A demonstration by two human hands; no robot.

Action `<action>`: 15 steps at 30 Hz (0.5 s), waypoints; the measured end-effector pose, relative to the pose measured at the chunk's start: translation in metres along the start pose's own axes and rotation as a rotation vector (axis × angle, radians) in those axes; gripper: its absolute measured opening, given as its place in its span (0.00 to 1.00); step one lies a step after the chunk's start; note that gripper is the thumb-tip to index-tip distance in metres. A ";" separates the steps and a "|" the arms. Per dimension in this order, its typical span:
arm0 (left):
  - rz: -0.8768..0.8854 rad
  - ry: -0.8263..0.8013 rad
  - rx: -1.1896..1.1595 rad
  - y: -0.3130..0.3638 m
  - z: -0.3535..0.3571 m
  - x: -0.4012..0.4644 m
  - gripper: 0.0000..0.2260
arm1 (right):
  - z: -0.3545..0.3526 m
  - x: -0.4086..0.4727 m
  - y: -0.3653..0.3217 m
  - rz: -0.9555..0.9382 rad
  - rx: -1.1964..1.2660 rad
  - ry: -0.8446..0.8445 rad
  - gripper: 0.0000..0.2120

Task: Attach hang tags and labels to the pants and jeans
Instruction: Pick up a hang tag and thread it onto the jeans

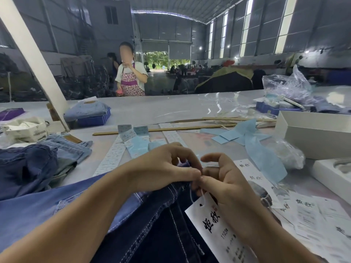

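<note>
Dark blue jeans (163,221) lie in front of me over a lighter blue pair (47,204). My left hand (161,168) pinches the dark jeans' waistband near its edge. My right hand (228,186) meets it fingertip to fingertip and holds the thin white string of a white hang tag (216,226) with black characters, which hangs below the hand. More white hang tags (307,211) lie spread at the right. Strips of white labels (112,156) and pale blue tags (136,147) lie beyond my hands.
A pile of jeans (28,164) sits at the left, a blue bin with folded jeans (91,114) behind it. White boxes (311,133) and plastic bags (288,86) stand at the right. Wooden sticks (171,129) cross the table. A person in a floral apron (131,78) stands beyond the table.
</note>
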State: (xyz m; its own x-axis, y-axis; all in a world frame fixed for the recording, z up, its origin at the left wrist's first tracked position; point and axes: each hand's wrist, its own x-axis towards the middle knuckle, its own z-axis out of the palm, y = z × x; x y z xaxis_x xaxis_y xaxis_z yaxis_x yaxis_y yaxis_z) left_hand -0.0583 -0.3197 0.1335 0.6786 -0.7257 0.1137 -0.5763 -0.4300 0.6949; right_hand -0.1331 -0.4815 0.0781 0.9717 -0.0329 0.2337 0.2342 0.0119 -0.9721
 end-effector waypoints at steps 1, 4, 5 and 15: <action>0.003 -0.029 0.030 0.002 -0.004 0.004 0.01 | 0.000 0.000 0.001 -0.006 -0.003 0.010 0.16; 0.001 -0.162 0.023 0.008 -0.014 0.012 0.01 | -0.001 -0.001 0.001 -0.016 0.053 0.041 0.20; 0.002 -0.198 0.018 0.008 -0.015 0.013 0.02 | -0.002 -0.002 0.001 -0.016 0.077 0.044 0.22; 0.053 -0.216 -0.351 -0.024 0.002 0.007 0.08 | -0.002 -0.006 0.011 -0.125 0.092 0.022 0.22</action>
State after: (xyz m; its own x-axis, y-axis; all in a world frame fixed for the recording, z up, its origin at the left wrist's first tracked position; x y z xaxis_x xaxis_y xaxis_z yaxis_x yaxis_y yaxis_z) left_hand -0.0403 -0.3157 0.1161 0.5196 -0.8539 0.0299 -0.3921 -0.2071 0.8963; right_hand -0.1365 -0.4835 0.0657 0.9341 -0.0619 0.3517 0.3563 0.0979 -0.9292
